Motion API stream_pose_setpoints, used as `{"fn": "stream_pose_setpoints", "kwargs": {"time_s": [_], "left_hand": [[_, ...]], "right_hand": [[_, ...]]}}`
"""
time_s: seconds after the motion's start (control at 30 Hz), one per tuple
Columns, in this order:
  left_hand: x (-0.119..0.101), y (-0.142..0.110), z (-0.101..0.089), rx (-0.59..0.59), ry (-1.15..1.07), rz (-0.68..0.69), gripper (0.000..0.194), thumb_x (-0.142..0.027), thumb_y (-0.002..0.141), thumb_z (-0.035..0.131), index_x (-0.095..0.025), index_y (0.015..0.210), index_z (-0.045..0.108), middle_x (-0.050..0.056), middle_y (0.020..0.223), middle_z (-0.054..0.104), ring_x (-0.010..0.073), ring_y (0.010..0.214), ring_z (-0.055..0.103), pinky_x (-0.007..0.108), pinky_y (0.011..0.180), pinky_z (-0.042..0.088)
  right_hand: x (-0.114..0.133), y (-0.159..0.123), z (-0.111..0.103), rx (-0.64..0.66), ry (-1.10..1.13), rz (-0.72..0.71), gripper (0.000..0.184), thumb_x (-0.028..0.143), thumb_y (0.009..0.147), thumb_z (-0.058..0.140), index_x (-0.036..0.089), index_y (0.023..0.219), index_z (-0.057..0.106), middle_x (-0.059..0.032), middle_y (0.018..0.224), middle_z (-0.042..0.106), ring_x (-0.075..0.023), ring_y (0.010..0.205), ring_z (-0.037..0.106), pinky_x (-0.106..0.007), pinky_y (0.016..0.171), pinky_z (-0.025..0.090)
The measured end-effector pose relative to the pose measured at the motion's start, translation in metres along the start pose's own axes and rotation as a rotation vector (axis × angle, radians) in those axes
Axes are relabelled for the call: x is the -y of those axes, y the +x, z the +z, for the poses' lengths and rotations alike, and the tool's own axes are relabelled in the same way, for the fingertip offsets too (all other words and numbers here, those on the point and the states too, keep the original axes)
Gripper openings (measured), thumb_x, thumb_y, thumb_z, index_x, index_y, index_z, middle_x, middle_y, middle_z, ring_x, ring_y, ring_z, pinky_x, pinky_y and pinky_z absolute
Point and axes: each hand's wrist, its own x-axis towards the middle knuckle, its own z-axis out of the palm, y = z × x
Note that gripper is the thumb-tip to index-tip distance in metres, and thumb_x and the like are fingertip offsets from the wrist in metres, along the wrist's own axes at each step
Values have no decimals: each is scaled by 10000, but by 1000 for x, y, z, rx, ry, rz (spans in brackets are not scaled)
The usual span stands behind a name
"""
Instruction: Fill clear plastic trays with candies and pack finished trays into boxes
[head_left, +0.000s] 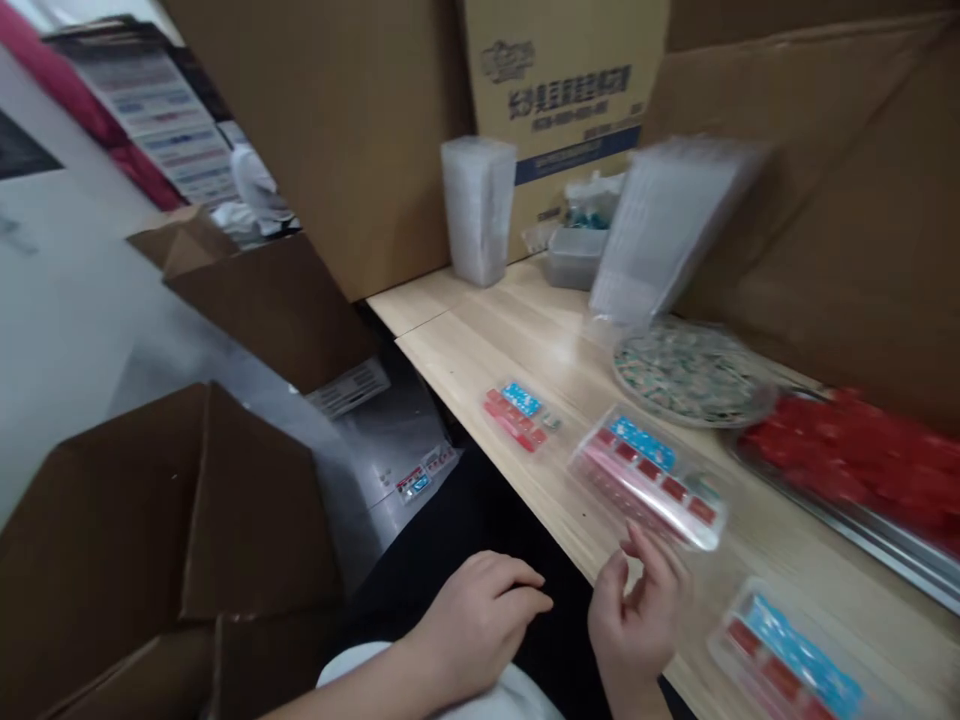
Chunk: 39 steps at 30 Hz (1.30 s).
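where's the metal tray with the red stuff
In the head view, the metal tray is at the right edge, on the table, beside the round plate, beyond the right hand.

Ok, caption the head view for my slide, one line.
Left hand over the lap, right hand near the middle pack on the table, red pieces in a tray alongside.

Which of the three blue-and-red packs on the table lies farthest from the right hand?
The leftmost pack. The middle pack and rightmost pack both lie closer to the right hand.
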Motion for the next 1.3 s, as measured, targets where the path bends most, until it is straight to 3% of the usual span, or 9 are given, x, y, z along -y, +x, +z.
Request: {"fn": "stream_pose_setpoints", "kwargs": {"time_s": [0.27, 0.43, 0.67, 0.87, 0.93, 1.0, 1.2, 1.3], "left_hand": [[3, -31, -18, -174, 102, -239, 270, -71, 810, 458, -195, 978, 629, 49, 988, 646, 149, 880, 581, 292, 780, 502], [19, -50, -35, -301, 147, -357, 287, -58, 803, 463, -201, 984, 634, 47, 976, 645, 155, 904, 584, 302, 795, 508], [69, -86, -67, -412, 102, -427, 290, -71, 817, 449, -208, 999, 629, 57, 991, 636, 162, 936, 584, 319, 813, 511], [130, -119, -99, -468, 84, -531, 280, -112, 843, 444, -225, 1022, 626, 55, 1010, 632, 162, 948, 584, 332, 829, 508], [156, -133, -121, -474, 115, -546, 272, -134, 856, 432, -222, 1026, 625, 61, 1016, 634, 167, 955, 584, 347, 844, 501], [181, -151, -156, -485, 190, -566, 256, -157, 865, 428, -216, 1015, 627, 61, 1018, 639, 172, 965, 582, 360, 871, 486], [236, -205, -303, -524, 502, -755, 265, -267, 880, 403, -211, 1071, 578, 61, 1085, 603, 211, 1024, 547, 403, 924, 430], [256, -220, -339, -435, 546, -752, 289, -282, 875, 391, -204, 1093, 563, 57, 1096, 596, 206, 1020, 546, 374, 912, 427]], "right_hand": [[21, 8, 55, 204, 206, -92, 415, 100, 800, 493, 200, 1203, 483, -123, 1022, 560, -254, 956, 543, -447, 778, 468], [48, 2, 93, 323, 304, -188, 435, 101, 806, 465, 226, 1223, 466, -112, 1039, 552, -246, 964, 540, -466, 792, 474], [97, -15, 144, 561, 332, -250, 443, 104, 817, 452, 238, 1240, 452, -106, 1084, 531, -218, 988, 526, -416, 793, 497], [138, -27, 192, 739, 253, -311, 393, 136, 826, 443, 221, 1206, 492, -107, 1088, 543, -224, 1020, 519, -434, 831, 489], [153, -27, 206, 771, 231, -309, 394, 149, 827, 441, 222, 1211, 493, -111, 1103, 538, -228, 1032, 517, -434, 828, 495], [168, -27, 218, 789, 207, -304, 404, 156, 826, 442, 226, 1221, 485, -112, 1121, 528, -232, 1049, 508, -442, 838, 493], [207, -22, 247, 805, 108, -349, 408, 174, 818, 458, 226, 1222, 481, -111, 1130, 507, -235, 1059, 493, -451, 858, 479], [221, -19, 259, 822, 85, -392, 398, 182, 820, 459, 219, 1216, 482, -110, 1134, 500, -230, 1057, 491, -429, 850, 482]]}}
